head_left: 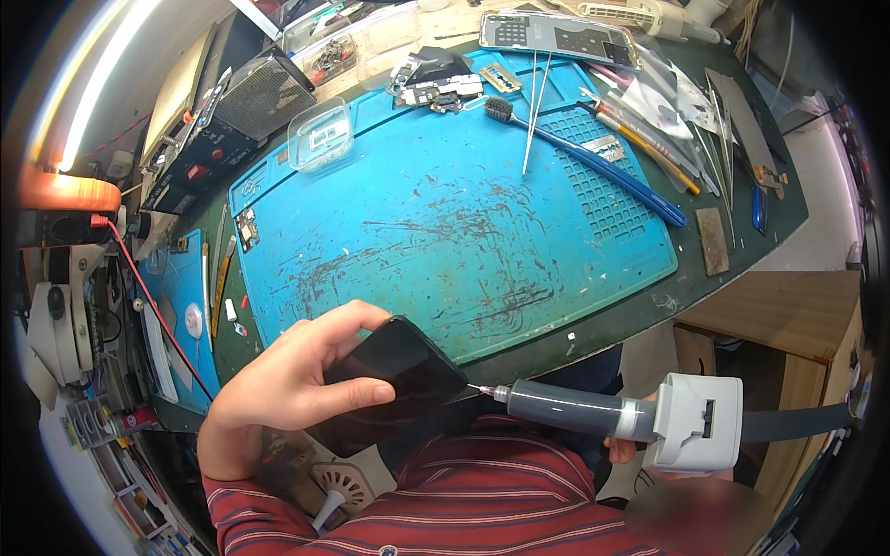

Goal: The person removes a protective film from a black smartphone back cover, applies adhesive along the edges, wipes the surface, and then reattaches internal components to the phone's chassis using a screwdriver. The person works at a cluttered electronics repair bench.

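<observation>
My left hand [311, 375] is closed round a black smartphone [399, 375], thumb across its dark face and fingers behind it. The phone is tilted over the front edge of the bench. A dark-filled syringe [565, 408] with a thin needle tip points left at the phone's right corner. The tip is at or very near the phone's edge; I cannot tell whether it touches. My right hand [619, 451] is behind the syringe's rear end, with only some fingers showing. A light grey box-shaped device [700, 422] with a dark strap hides most of it.
A scuffed blue work mat [399, 222] covers the bench. On it lie a blue-handled brush [593, 162], tweezers [536, 116], a clear plastic box [321, 136] and small circuit parts [443, 91]. A phone frame [556, 39] is at the back. Pens and tools [649, 148] are at right.
</observation>
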`<control>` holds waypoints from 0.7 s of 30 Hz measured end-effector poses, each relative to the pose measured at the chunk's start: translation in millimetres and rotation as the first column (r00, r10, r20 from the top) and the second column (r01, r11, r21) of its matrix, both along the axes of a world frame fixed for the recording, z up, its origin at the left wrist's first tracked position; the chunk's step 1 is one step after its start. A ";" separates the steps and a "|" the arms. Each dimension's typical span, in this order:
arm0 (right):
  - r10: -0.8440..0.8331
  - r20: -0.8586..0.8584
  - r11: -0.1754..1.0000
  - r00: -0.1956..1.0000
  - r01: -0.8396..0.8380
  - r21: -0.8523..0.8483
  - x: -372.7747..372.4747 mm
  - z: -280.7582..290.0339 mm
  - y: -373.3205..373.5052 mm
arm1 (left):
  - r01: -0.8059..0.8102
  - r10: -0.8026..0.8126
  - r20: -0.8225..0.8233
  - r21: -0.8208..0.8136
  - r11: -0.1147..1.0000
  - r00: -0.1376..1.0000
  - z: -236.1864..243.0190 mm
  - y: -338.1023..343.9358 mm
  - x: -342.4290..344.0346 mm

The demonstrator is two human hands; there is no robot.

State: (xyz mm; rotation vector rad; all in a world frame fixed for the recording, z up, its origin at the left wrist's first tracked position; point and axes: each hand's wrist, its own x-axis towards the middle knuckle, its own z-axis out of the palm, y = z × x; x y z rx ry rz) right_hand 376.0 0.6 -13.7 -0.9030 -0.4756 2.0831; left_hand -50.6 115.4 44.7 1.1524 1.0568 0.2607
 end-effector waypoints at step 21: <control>-0.127 -0.057 0.987 0.990 0.132 0.094 -1.2 -1.8 -4.4 | 0.000 -0.001 0.024 0.078 0.997 1.000 -2.9 -0.8 1.3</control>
